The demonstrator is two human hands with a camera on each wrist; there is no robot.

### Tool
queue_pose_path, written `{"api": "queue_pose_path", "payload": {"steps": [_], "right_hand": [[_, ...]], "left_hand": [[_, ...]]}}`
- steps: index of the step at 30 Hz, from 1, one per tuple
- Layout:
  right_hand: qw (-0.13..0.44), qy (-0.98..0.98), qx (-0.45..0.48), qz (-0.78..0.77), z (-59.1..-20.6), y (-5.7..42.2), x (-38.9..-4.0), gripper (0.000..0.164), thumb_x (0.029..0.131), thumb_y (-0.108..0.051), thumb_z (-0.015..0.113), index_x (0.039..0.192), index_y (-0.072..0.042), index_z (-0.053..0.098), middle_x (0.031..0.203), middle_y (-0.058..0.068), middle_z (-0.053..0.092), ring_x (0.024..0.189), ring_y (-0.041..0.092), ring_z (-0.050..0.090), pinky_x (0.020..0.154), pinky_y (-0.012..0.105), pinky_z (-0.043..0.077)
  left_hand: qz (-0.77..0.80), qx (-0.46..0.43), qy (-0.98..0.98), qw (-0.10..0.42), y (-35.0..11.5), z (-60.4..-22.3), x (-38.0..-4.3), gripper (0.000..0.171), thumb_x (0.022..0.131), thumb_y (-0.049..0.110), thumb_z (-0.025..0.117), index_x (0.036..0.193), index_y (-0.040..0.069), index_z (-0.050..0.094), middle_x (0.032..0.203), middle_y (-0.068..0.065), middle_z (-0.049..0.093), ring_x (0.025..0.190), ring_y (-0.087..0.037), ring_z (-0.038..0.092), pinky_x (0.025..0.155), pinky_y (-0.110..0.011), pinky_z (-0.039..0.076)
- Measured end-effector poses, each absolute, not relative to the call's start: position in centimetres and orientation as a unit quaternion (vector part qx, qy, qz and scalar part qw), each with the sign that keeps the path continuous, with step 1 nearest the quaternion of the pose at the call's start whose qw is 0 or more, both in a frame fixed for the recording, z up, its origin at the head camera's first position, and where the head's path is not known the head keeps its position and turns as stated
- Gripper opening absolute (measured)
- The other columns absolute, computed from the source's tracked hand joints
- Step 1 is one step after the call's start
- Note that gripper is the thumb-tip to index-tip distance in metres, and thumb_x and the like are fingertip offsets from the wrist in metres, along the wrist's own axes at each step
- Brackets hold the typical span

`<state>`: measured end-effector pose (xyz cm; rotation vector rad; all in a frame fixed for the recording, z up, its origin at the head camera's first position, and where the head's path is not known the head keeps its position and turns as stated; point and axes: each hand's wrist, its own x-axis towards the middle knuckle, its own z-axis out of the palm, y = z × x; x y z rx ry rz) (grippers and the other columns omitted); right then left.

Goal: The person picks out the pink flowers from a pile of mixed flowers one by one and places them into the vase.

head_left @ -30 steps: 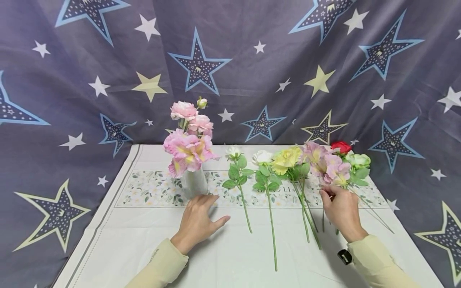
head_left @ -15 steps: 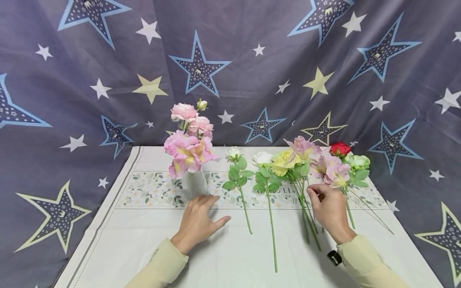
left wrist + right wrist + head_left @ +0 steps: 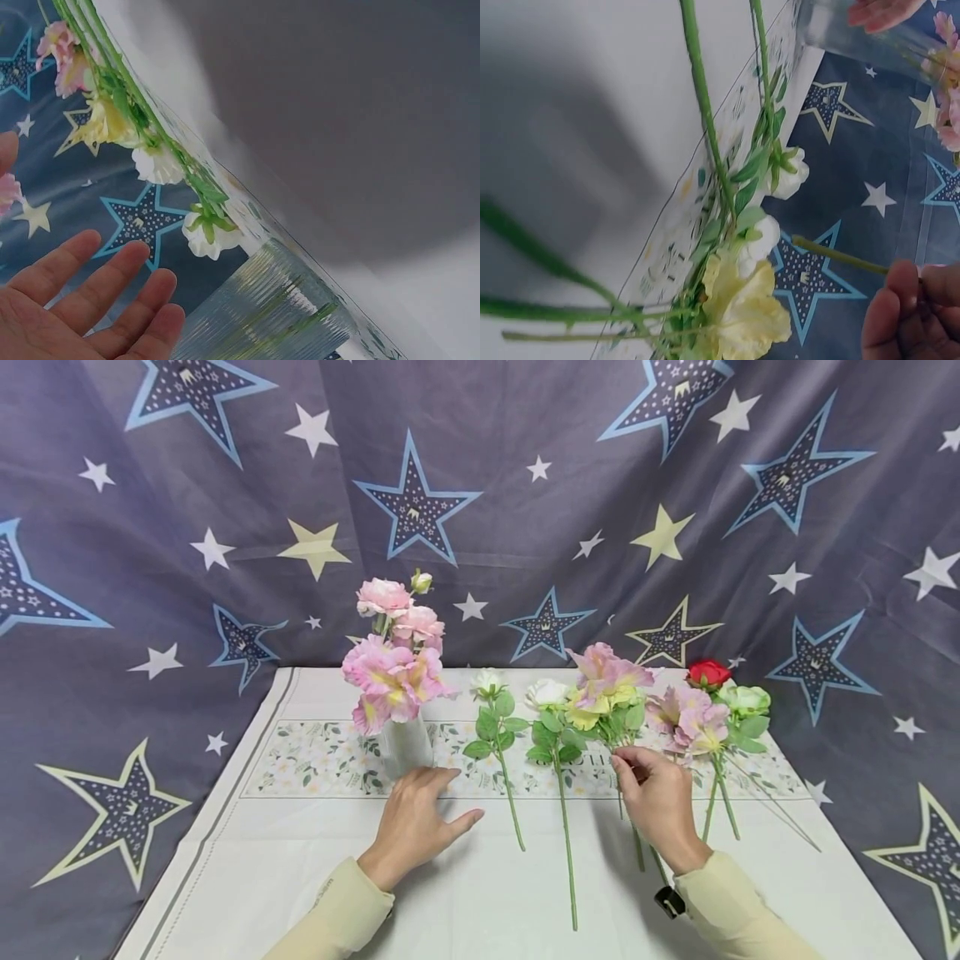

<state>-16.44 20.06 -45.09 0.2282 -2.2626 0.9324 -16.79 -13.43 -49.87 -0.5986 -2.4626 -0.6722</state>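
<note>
My right hand [image 3: 658,802] pinches the stem [image 3: 840,256] of a pink-purple artificial flower with ruffled petals [image 3: 606,675]. Its bloom is held up over a yellow flower [image 3: 744,309] and partly covers it in the head view. To the left, a ribbed clear vase [image 3: 406,748] stands upright with pink ruffled blooms [image 3: 390,681] and paler pink flowers [image 3: 384,596] in it. My left hand [image 3: 417,818], fingers extended and thumb spread, is at the vase's lower front; whether it touches the glass I cannot tell.
Two white roses [image 3: 487,682] with long leafy stems lie between vase and right hand. Further right lie another pink-purple flower [image 3: 690,720], a red rose [image 3: 708,674] and a pale green rose [image 3: 746,697]. A star-patterned curtain [image 3: 480,527] hangs behind the white tablecloth [image 3: 480,893].
My right hand has moved left from the right-hand flowers, carrying the pink-purple flower up and over the yellow one. The left hand has stayed by the vase.
</note>
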Motion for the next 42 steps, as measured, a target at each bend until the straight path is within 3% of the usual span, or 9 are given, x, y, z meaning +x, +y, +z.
{"api": "queue_pose_path", "payload": {"steps": [27, 42], "right_hand": [[0.324, -0.831, 0.137, 0.432, -46.2, 15.2, -15.8, 0.019, 0.078, 0.013, 0.080, 0.091, -0.001, 0.077, 0.075, 0.003, 0.074, 0.058, 0.011, 0.065, 0.055, 0.014, 0.051], [0.319, -0.811, 0.161, 0.464, -46.8, 12.6, -15.7, 0.017, 0.078, 0.012, 0.081, 0.088, -0.002, 0.076, 0.074, 0.002, 0.074, 0.059, 0.008, 0.065, 0.055, 0.016, 0.053]], "left_hand": [[-0.283, -0.227, -0.893, 0.266, -12.5, -49.7, -17.1, 0.058, 0.072, 0.048, 0.091, 0.112, 0.009, 0.076, 0.106, -0.006, 0.077, 0.099, -0.030, 0.070, 0.089, -0.048, 0.055], [-0.309, -0.218, -0.888, 0.262, -11.3, -48.7, -17.3, 0.056, 0.076, 0.050, 0.088, 0.113, 0.010, 0.077, 0.106, -0.005, 0.077, 0.098, -0.025, 0.070, 0.088, -0.043, 0.056]]}}
